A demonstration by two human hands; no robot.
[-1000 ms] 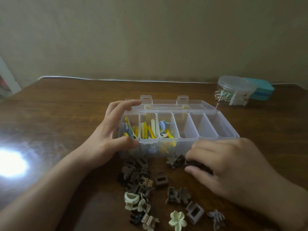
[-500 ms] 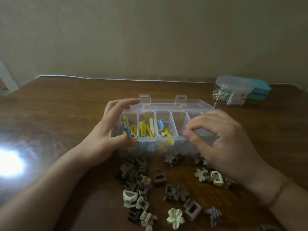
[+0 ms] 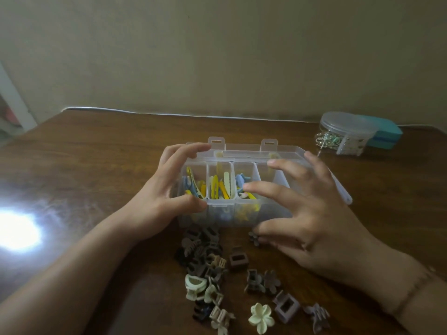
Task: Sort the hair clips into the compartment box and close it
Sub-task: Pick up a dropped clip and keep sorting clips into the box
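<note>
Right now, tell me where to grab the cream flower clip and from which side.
Take the cream flower clip from straight above, pinching across two opposite petal edges. It seems to lie petals-up on the table, so its jaws are hidden underneath. The near and left sides are freest; the mauve square clip sits close on its right.

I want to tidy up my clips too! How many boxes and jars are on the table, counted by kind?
Clear compartment box: 1
Round clear jar: 1
Teal box: 1
Total: 3
</note>
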